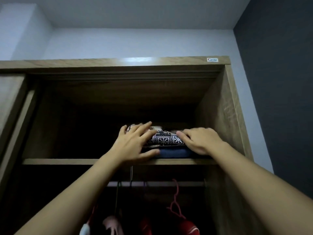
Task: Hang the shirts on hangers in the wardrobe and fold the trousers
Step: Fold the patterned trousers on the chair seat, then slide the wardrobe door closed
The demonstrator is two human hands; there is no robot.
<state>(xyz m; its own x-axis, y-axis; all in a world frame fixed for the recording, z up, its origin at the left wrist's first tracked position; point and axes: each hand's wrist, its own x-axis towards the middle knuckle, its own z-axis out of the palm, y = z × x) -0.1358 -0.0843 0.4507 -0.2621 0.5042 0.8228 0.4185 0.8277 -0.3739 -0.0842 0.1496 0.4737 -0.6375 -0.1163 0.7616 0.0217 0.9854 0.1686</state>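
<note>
Inside a brown wood-grain wardrobe (225,116), a folded black-and-white floral-print cloth (166,139) lies flat on a folded dark blue garment (174,153). The pile sits on the upper shelf (67,161), towards its right, long side running left to right along the front edge. The left hand (133,143) rests on the printed cloth, fingers straight and spread, thumb along the pile's front. The right hand (201,141) covers the cloth's right end with fingers bent; whether it grips is unclear. Below, a thin pink hanger (176,200) hooks over a pale metal rail (169,184) above red clothing (188,226).
</note>
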